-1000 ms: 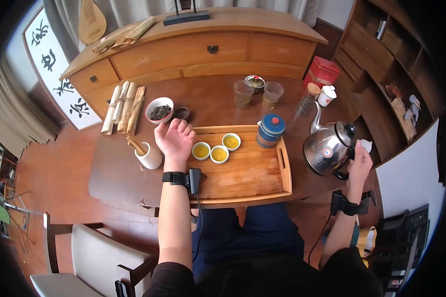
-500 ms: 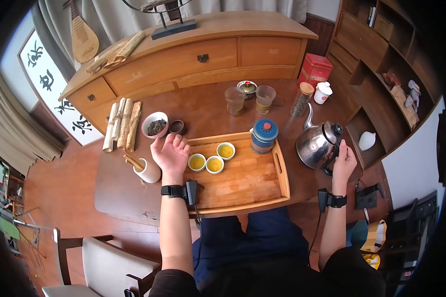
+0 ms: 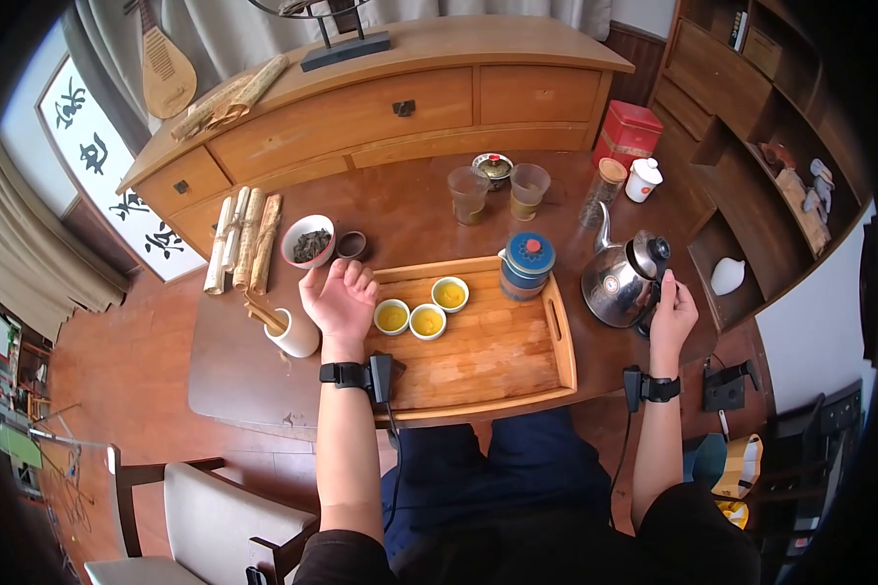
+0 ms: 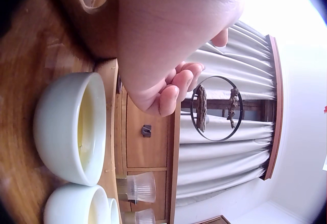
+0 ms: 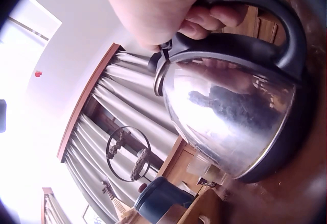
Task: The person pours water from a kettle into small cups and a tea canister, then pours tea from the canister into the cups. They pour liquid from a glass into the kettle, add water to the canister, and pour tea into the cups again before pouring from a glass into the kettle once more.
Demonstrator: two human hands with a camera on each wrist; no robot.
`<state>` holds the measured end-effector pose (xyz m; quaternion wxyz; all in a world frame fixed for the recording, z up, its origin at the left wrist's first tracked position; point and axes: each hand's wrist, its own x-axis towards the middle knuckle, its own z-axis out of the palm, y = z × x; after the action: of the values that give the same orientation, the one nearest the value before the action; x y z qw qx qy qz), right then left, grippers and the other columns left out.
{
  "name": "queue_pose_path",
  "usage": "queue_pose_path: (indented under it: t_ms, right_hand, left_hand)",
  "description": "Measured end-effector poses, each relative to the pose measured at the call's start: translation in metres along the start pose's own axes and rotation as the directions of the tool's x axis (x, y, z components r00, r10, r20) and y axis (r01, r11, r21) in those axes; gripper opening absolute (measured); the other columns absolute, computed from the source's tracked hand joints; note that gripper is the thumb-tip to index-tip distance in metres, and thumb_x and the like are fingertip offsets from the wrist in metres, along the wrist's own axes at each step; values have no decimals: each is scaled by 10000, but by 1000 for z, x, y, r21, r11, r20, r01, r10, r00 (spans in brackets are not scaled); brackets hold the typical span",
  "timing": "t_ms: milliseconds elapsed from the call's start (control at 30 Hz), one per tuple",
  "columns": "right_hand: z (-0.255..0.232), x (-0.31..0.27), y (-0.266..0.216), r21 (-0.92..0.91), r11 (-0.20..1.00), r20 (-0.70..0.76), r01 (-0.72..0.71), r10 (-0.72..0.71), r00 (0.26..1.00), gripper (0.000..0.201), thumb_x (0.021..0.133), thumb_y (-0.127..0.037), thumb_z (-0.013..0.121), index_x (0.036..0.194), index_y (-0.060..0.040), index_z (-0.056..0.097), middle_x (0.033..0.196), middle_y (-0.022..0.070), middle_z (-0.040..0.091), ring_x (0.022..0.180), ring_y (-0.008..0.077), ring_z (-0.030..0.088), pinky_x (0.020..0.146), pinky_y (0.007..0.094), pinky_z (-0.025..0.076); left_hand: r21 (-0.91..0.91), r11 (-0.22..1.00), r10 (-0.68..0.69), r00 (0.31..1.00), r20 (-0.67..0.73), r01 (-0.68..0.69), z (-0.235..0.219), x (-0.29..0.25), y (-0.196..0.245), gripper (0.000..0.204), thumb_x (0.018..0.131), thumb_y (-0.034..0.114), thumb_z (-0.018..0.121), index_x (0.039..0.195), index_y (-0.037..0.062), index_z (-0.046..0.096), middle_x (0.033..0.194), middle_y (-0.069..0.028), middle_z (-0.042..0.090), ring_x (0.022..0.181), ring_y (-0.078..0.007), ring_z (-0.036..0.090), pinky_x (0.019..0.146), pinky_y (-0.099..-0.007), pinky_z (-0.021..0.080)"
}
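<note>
Clock refs from tray (image 3: 468, 366) centre, 12 = away from the person.

- Right hand (image 3: 673, 317): fingers curled round the handle of the kettle (image 3: 615, 288).
- Kettle: at 2, outside the tray, just beside its rim, upright, spout toward 12. Versus 1.0 s ago it's closer in to the tray; right hand came with it. Versus 0.5 s ago, hardly any change. Can't tell if the base touches the worktop (image 3: 244, 361).
- Left hand (image 3: 341, 307): empty, palm up, fingers loosely curled, by the tray's rim at 10. Same pose as both earlier frames.
- Three cups (image 3: 427, 321) of yellow liquid: in the tray, 10 to 11, unmoved.
- Blue pot (image 3: 527, 268): 1, in the tray's corner, unmoved.
- Bowl (image 3: 289, 251) of dark leaves: 10, outside the tray, dark cup (image 3: 352, 245) just beside it.
- Two glasses (image 3: 529, 192): 12, well past the tray.
</note>
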<state>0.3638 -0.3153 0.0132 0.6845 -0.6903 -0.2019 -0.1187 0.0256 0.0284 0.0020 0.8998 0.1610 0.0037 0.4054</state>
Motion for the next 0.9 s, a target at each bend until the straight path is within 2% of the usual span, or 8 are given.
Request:
queue_pose_path:
  t_ms: [133,200,533,900]
  right_hand:
    - [-1,-2,-6,-26,1000,3,3,-3,1000,314,1014,-266,628,924,29,686,667,-75,526,572,0,397,512,200,281]
    - [-4,-1,-6,-100,994,41,32,-28,999,282,1004,-223,636,965,50,693,742,-11,649,663,31,550,610,204,424]
    - [-9,1,14,-33,999,67,-9,11,998,254,987,-208,661,961,43,691,802,15,677,736,42,572,668,208,441]
    - [-10,-1,7,-41,998,124,-54,59,991,256,994,-213,655,999,43,670,846,33,682,795,61,596,730,217,461]
  left_hand:
    - [3,1000,-5,1000,5,5,1,0,0,386,850,476,595,839,99,510,720,-21,408,679,-168,401,609,-309,340]
    - [3,1000,0,1000,-3,0,1,0,-1,386,849,476,597,839,100,511,720,-21,408,679,-169,402,608,-310,340]
    - [-2,1000,-1,1000,-8,1,3,-1,-2,381,848,466,601,851,96,509,735,-25,414,685,-171,396,617,-310,336]
    - [6,1000,6,1000,-15,-6,2,-1,-2,391,852,475,603,848,98,499,731,-26,414,670,-169,390,612,-311,330]
